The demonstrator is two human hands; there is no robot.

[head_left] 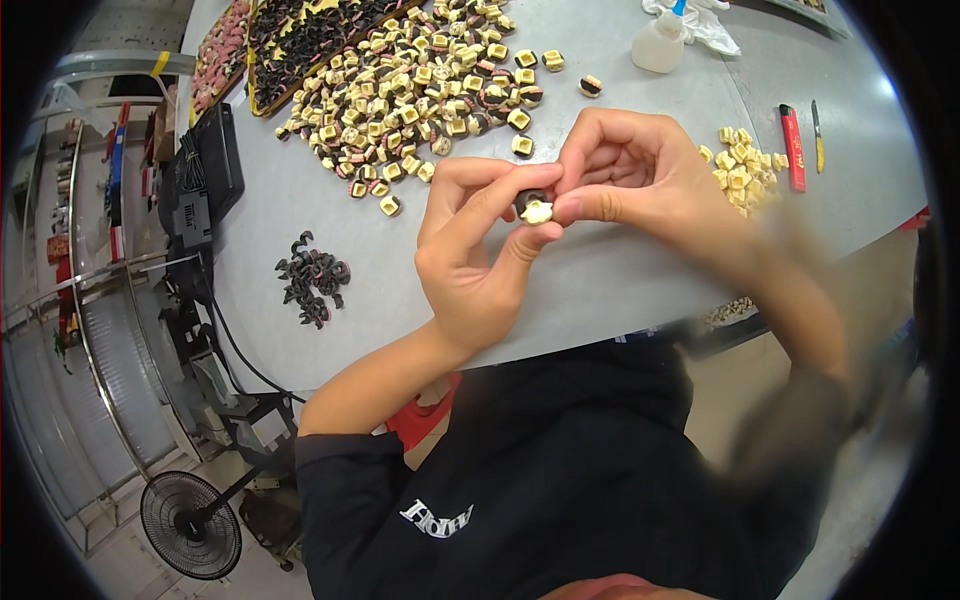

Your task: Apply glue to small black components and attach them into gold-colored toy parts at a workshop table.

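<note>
Between the fingertips of both hands is a small dark-and-cream moulded piece (537,211), held just above the table. My left hand (478,258) grips its left side, with the thumb below and the fingers above. My right hand (640,172) is closed at its right side, thumb and forefinger pinched together. The fingertips partly cover the piece. Beyond the hands spreads a large heap of small cream, black and pink pieces (400,110). A small pile of black curved parts (313,280) lies to the left, and a pile of cream blocks (742,172) to the right.
Trays of black parts (310,45) and pink parts (217,55) stand at the far left of the grey table (600,290). A black device with cables (208,165) sits on the left edge. At right lie a red cutter (792,148) and yellow-handled knife (818,140); a bottle (659,46) stands beyond.
</note>
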